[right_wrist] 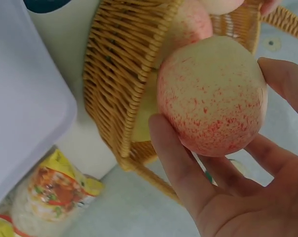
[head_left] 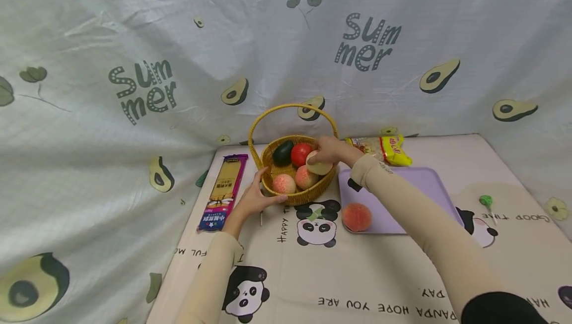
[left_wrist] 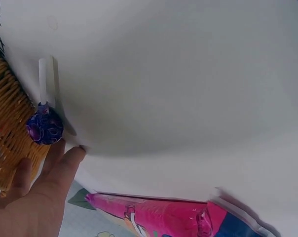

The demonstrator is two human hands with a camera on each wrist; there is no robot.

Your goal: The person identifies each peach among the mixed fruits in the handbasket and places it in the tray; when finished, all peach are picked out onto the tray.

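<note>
A woven basket [head_left: 308, 198] with a tall handle contains two peaches [head_left: 284, 184], a red tomato [head_left: 301, 155] and a dark green avocado-like item [head_left: 283, 153]. Over its right side, my right hand [head_left: 330, 150] grips another peach [right_wrist: 213, 96], thumb and fingers spread round it. My left hand [head_left: 255, 199] rests against the basket's left side, thumb along the front rim and fingers mostly straight. Close to those fingertips in the left wrist view lies a blue-wrapped lollipop [left_wrist: 44, 126]. Another peach [head_left: 356, 217] sits at the front left corner of the purple tray [head_left: 415, 205].
Left of the basket lies a pasta packet [head_left: 223, 192]. A yellow food bag [head_left: 393, 151] lies behind the tray, against the curtain. To the tray's right is a green lollipop [head_left: 486, 201]. A printed cloth [head_left: 286, 274] covers the table.
</note>
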